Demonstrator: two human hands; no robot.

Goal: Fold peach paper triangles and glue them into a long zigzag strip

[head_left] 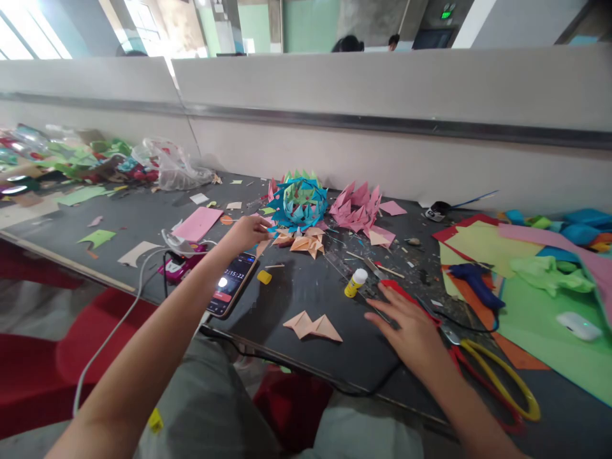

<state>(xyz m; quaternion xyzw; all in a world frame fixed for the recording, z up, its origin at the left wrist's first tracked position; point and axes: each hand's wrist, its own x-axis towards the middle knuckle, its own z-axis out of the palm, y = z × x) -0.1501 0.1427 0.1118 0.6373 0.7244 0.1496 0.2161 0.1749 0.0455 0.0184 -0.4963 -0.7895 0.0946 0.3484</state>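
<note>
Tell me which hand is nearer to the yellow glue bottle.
Right. The right hand lies flat on the table just below and right of the glue bottle, fingertips close to it. The left hand is farther off, to its upper left, by the orange folded paper pieces.

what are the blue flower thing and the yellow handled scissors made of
Blue flower: looks like folded matte coloured paper, with sharp creases and pointed flaps. Scissors: handles seem glossy yellow plastic; the blades look like metal but are mostly hidden by the right hand.

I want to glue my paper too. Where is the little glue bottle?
The glue bottle stands on the dark table, right of middle in the head view, just beyond the right hand and left of the scissors.
</note>
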